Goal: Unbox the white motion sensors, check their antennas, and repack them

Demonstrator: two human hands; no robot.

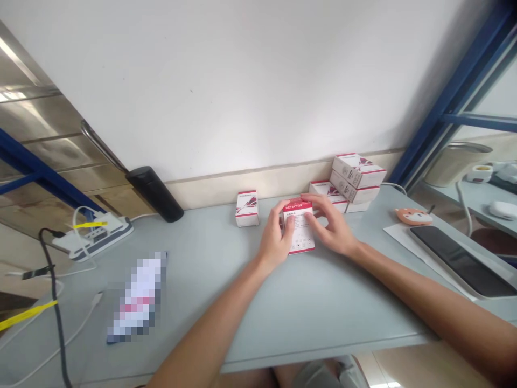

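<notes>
A small red-and-white detector box (299,231) stands near the middle of the desk, its printed side toward me. My left hand (276,233) is closed around its left side, thumb on the front. From the right, my right hand (332,225) grips the same box, with the thumb on the front face and fingers at the top edge. Just to the left, a similar white box (247,209) with red trim stands apart against the wall. Behind my right hand, several more such boxes (355,175) are stacked against the wall.
On the left are a black cylinder (155,194), a power strip (100,235) with cables, and a pixelated packet (139,299). To the right, a phone (462,261) lies on white paper (398,237) beside an orange-and-white object (414,216). Blue metal framing (448,89) rises at the right.
</notes>
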